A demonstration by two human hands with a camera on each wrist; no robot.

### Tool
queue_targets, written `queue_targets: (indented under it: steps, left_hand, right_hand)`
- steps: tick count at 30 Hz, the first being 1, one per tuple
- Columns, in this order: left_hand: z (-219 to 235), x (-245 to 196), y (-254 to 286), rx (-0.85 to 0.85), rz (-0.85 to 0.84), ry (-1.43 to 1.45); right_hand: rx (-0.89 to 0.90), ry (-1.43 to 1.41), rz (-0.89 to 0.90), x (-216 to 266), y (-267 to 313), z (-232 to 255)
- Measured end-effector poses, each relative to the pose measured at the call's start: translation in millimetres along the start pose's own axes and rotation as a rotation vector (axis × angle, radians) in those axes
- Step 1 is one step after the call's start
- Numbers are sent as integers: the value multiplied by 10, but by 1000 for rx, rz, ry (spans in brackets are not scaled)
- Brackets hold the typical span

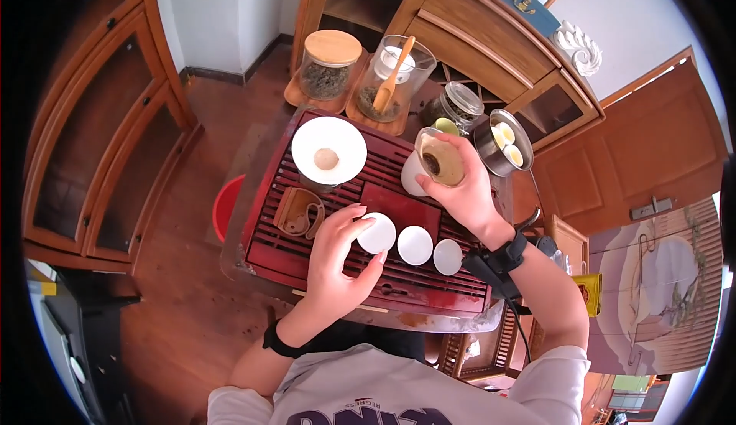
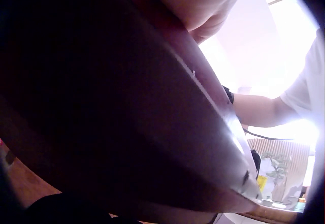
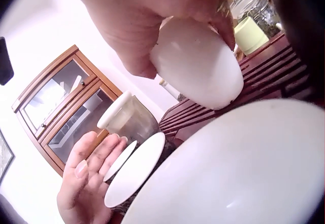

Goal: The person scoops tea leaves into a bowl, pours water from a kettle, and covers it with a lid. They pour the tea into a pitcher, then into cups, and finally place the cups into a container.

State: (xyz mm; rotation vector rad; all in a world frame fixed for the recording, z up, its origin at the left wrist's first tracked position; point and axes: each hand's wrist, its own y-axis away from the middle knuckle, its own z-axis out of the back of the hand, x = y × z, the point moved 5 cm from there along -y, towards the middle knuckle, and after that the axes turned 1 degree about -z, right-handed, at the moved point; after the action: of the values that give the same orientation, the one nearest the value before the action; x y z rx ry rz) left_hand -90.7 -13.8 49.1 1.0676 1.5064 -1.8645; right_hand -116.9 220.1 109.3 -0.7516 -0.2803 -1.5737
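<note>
My right hand [image 1: 468, 195] grips a white pitcher [image 1: 410, 173] by its rim, tilted so that brownish liquid and a dark clump show inside it. In the right wrist view the pitcher's rounded white underside [image 3: 198, 64] hangs below the fingers. My left hand [image 1: 337, 260] is spread around the leftmost of three small white cups [image 1: 376, 233], thumb and forefinger at its rim. Beside it the middle cup [image 1: 415, 245] and right cup [image 1: 448, 257] stand in a row on the slatted red tea tray [image 1: 368, 283]. Underneath the tray the left wrist view is mostly dark.
A wide white strainer [image 1: 307, 149] with a tan centre sits at the tray's back left, near a brown wooden piece [image 1: 291, 209]. Behind stand a lidded tea jar [image 1: 326, 80], a glass container with a wooden scoop [image 1: 391, 84], a clip-top jar [image 1: 460, 107] and a metal pot [image 1: 498, 166].
</note>
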Motion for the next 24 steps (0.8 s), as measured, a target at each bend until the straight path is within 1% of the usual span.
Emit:
queue_targets:
  steps: [2, 3, 5, 6, 7, 9, 11, 13, 15, 16, 17, 19, 20, 21, 23, 24]
  left_hand:
    - [23, -16, -3, -7, -18, -5]
    - [25, -30, -3, -6, -38, -7]
    - [26, -29, -3, -17, -43, 4]
    - [29, -42, 0, -11, -56, 7]
    - [33, -55, -3, -5, -70, 9]
    - [54, -74, -10, -15, -75, -4]
    - [46, -68, -5, -21, -78, -16]
    - [49, -32, 14, -90, -77, 62]
    - [61, -42, 6, -117, -72, 34]
    - [81, -54, 14, -145, -75, 14]
    - [98, -61, 12, -154, -72, 7]
    - [128, -151, 18, -188, -165, -101]
    - [161, -188, 7, -188, -197, -153]
    - [189, -203, -11, -193, -193, -152]
    - [278, -226, -44, -278, -222, -249]
    - [320, -175, -54, -287, -222, -262]
  right_hand:
    - [46, -199, -48, -32, -29, 6]
    - [54, -197, -46, -44, -48, 15]
    - [-10, -279, 15, -31, -97, 74]
    - [-1, -256, 8, 39, -111, 130]
    - [4, -322, 23, 44, -135, 161]
    - [77, -364, 31, 218, -190, 258]
    - [119, -355, 57, 348, -223, 310]
    - [161, -351, 81, 534, -272, 384]
    - [314, -238, 248, 816, -323, 419]
    - [347, -168, 277, 837, -359, 423]
    - [355, -171, 284, 896, -396, 402]
    - [411, -120, 376, 1039, -417, 348]
    - [416, -117, 377, 1066, -440, 330]
    - [440, -83, 411, 1098, -451, 302]
    - [466, -51, 447, 1163, -468, 265]
    - [468, 4, 482, 1210, -474, 249]
